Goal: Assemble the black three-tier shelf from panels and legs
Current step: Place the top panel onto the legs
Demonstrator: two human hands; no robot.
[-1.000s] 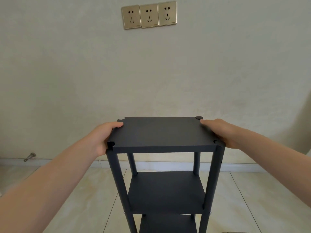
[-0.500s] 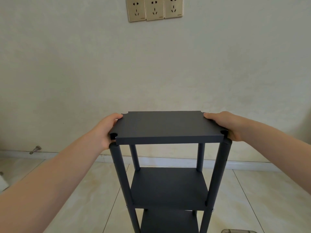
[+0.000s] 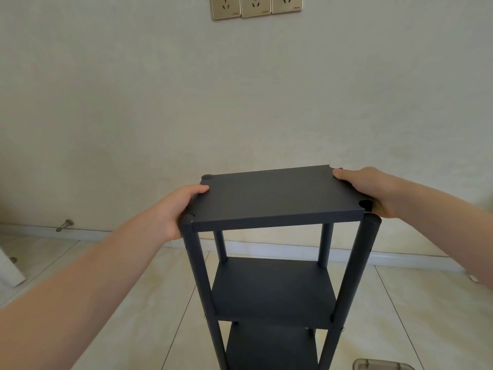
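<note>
The black three-tier shelf (image 3: 269,263) stands upright on the tiled floor (image 3: 149,303) in front of a pale wall, with both hands at its uppermost level. The left hand (image 3: 174,209) holds the left edge of the top panel (image 3: 272,196). Its thumb lies over the upper face and its other fingers are hidden below, so the grip there is narrow and closed on the panel. The right hand (image 3: 373,190) holds the right edge the same way, thumb along the top near the far corner.

The panel lies between the two grips and is tilted. Its near right corner notch sits just above the rounded top of the front right leg (image 3: 354,263), not seated on it. The near left corner meets the front left leg (image 3: 198,268). Below, the middle panel (image 3: 272,289) and the bottom panel (image 3: 269,351) sit level between the legs.

Three gold wall sockets (image 3: 256,6) show at the top edge. A metal door stop (image 3: 65,225) projects above the skirting at left. A translucent container (image 3: 381,365) peeks in at bottom right.
</note>
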